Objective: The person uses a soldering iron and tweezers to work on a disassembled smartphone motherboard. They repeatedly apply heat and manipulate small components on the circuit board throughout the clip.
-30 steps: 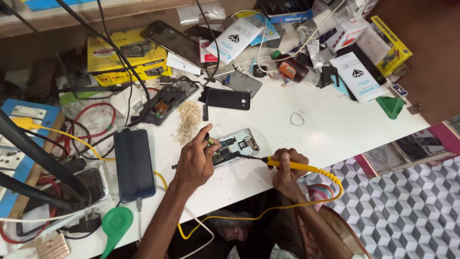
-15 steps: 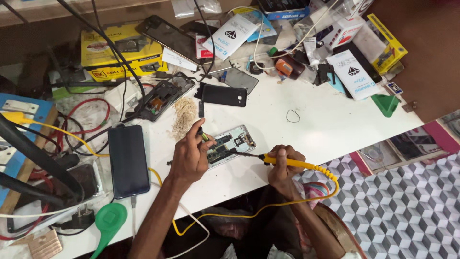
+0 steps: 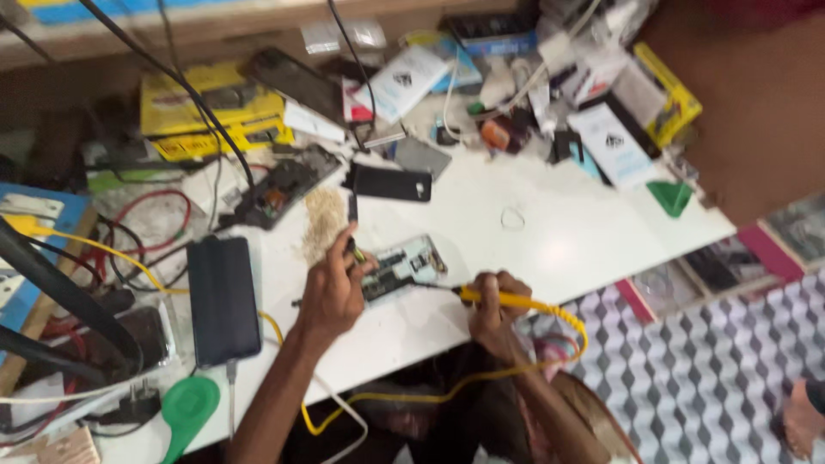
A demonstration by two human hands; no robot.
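White table [image 3: 567, 249] fills frame centre. Opened phone [image 3: 402, 268] lies just below centre, between both hands, long axis running lower left to upper right. Left hand [image 3: 331, 288] at phone's left end, nearer, fingers pinched shut on small thin tool, kind unclear. Right hand [image 3: 491, 311] lower right of phone, fist closed round yellow soldering iron [image 3: 507, 299], tip pointing left toward phone's lower edge.

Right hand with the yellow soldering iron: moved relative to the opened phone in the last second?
No. The right hand holds the yellow soldering iron just right of the opened phone, tip at its edge, as before; only the camera shifted.
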